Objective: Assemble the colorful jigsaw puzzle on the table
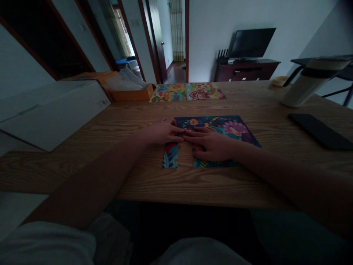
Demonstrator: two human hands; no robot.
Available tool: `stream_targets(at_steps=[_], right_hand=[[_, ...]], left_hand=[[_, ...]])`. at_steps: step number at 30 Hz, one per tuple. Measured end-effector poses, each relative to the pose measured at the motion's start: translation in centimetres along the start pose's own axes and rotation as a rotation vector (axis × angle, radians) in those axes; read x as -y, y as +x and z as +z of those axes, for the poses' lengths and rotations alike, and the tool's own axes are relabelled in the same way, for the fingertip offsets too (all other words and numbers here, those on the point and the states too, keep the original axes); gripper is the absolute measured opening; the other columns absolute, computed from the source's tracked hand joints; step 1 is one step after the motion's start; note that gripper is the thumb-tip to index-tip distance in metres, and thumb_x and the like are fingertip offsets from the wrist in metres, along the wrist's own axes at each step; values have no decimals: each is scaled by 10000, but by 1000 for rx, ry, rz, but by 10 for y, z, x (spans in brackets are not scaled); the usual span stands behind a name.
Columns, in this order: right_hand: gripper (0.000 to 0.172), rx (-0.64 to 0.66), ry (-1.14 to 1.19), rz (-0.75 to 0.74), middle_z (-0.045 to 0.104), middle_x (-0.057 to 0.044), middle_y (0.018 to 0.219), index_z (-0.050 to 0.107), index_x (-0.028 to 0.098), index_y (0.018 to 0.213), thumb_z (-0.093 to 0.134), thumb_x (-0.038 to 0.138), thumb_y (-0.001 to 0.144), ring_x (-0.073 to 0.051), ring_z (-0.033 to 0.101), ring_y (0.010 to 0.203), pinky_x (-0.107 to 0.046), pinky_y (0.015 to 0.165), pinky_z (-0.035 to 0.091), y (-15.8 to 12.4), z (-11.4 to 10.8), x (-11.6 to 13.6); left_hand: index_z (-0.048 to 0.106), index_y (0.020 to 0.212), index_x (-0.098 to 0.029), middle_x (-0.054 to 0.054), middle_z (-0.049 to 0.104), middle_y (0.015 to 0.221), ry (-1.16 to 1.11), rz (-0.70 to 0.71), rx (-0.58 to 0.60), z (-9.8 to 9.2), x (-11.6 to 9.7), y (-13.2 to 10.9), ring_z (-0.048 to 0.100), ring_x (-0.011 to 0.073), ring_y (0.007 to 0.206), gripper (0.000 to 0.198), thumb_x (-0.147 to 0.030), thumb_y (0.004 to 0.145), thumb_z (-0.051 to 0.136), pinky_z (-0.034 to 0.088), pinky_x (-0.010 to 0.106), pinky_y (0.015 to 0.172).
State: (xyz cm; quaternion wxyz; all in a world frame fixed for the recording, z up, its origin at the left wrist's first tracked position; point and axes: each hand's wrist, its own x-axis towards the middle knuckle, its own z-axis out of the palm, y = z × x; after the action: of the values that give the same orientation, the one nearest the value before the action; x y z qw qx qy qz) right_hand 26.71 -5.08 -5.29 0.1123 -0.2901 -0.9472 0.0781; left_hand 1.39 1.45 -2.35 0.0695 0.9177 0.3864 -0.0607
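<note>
- White fabric (46, 243) bunches over the person's lap at the bottom of the view, with a second pale fold beside it.
- Both bare forearms reach forward over the edge of a wooden table (264, 125).
- The left hand (162, 131) lies open and palm down, its fingers extended toward the other hand and resting on the near-left part of the puzzle. It grips nothing.
- The right hand (212, 144) is also open and palm down, its fingers spread on the puzzle. It grips nothing either. The fingertips of the two hands meet or nearly meet; the view does not settle which.
- The dark blue jigsaw puzzle (217, 127) lies flat on the table under the hands, with a purple peacock at its right. A narrow strip of it (170, 156) sits at the near left, with bare wood between that strip and the section under the right hand.
- Two bright picture puzzles (187, 92) lie side by side at the far edge of the table.
- To their left are a large white box (52, 110) and an orange box (132, 94) holding white paper.
- On the right are a black tablet (320, 130), a white flask (311, 82) and a small yellow bowl (280, 81).
- Beyond the table, a television (250, 43) stands on a dark wooden cabinet (245, 70).
</note>
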Motion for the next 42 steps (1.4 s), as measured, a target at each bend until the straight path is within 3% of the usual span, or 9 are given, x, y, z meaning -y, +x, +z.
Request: stream_targets(at_steps=[4, 8, 19, 22, 26, 33, 37, 42], right_hand=[[644, -4, -3, -25, 455, -141, 1596, 462, 185, 1561, 551, 382, 955, -335, 337, 1509, -568, 1205, 239, 1, -1, 1], [609, -21, 19, -54, 470, -122, 1590, 513, 223, 1527, 571, 326, 930, -337, 376, 1483, -561, 1189, 276, 2, -2, 1], [637, 22, 10, 8, 404, -140, 1629, 489, 222, 1547, 572, 348, 928, -372, 408, 1452, -589, 1177, 271, 5, -1, 5], [629, 31, 19, -4, 435, -140, 1610, 511, 221, 1529, 584, 334, 915, -364, 408, 1455, -581, 1178, 278, 8, -2, 5], [606, 34, 39, -27, 482, -137, 1578, 554, 203, 1490, 598, 313, 896, -333, 389, 1476, -545, 1195, 280, 13, -5, 2], [554, 88, 89, -73, 548, -122, 1527, 611, 190, 1439, 594, 271, 892, -312, 371, 1495, -516, 1209, 293, 16, -12, -4], [547, 55, 97, -91, 560, -135, 1513, 625, 171, 1423, 601, 258, 884, -306, 411, 1473, -504, 1203, 321, 18, -6, -3], [526, 43, 174, -62, 585, -110, 1492, 619, 201, 1438, 591, 277, 918, -306, 478, 1428, -505, 1189, 359, 13, -13, -4]], left_hand=[[641, 1411, -329, 97, 528, 1435, -65, 28, 8, 1, 8, -4, 494, 318, 1296, 697, -720, 834, 616, 378, 420, 1096], [606, 1446, -260, 134, 540, 1443, -39, -32, -36, 5, 2, -4, 496, 352, 1304, 827, -776, 799, 607, 372, 463, 1105], [641, 1384, -305, 91, 583, 1415, -22, -13, -16, 5, -3, -3, 541, 321, 1266, 559, -575, 898, 587, 416, 445, 1075], [602, 1432, -308, 80, 559, 1467, -49, 56, 10, 0, 7, -6, 529, 296, 1310, 583, -568, 911, 587, 407, 409, 1097], [559, 1477, -316, 59, 524, 1543, -136, 176, 135, -9, 24, -12, 518, 283, 1360, 671, -519, 850, 683, 400, 375, 1110], [561, 1472, -355, 34, 441, 1618, -177, 172, 183, -12, 36, -19, 496, 272, 1411, 670, -410, 826, 731, 408, 362, 1108], [618, 1420, -345, 26, 429, 1625, -179, 220, 179, -11, 34, -16, 457, 275, 1444, 585, -443, 852, 717, 394, 367, 1123], [643, 1392, -329, 37, 517, 1563, -198, 182, 196, -18, 20, -17, 522, 286, 1377, 557, -426, 850, 726, 407, 385, 1101]])
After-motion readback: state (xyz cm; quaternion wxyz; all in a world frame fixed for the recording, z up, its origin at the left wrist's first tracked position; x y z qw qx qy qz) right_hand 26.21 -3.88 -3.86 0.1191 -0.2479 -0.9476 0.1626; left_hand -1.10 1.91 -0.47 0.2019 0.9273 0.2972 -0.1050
